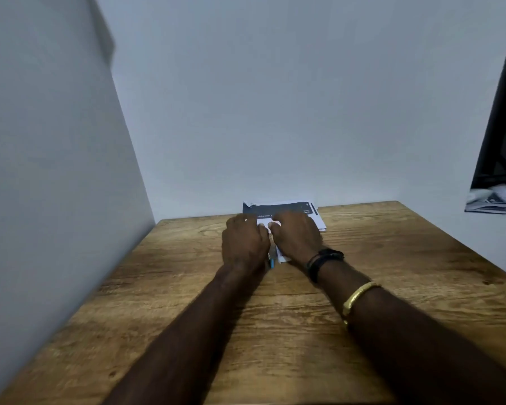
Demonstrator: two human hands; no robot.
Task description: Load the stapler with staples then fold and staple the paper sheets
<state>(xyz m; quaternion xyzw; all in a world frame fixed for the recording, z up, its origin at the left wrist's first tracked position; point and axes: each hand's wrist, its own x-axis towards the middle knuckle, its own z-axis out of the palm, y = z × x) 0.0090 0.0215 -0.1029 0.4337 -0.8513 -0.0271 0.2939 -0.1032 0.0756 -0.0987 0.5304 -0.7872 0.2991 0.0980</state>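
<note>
Paper sheets [281, 208] under left hand [244, 244], right hand [297, 238], at table [392, 258] far edge

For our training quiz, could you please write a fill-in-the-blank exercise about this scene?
The paper sheets lie on a ___ table. The gold bangle circles the ___ arm. A small ___ object peeks out beside the left hand. Missing words: wooden, right, blue.
</note>
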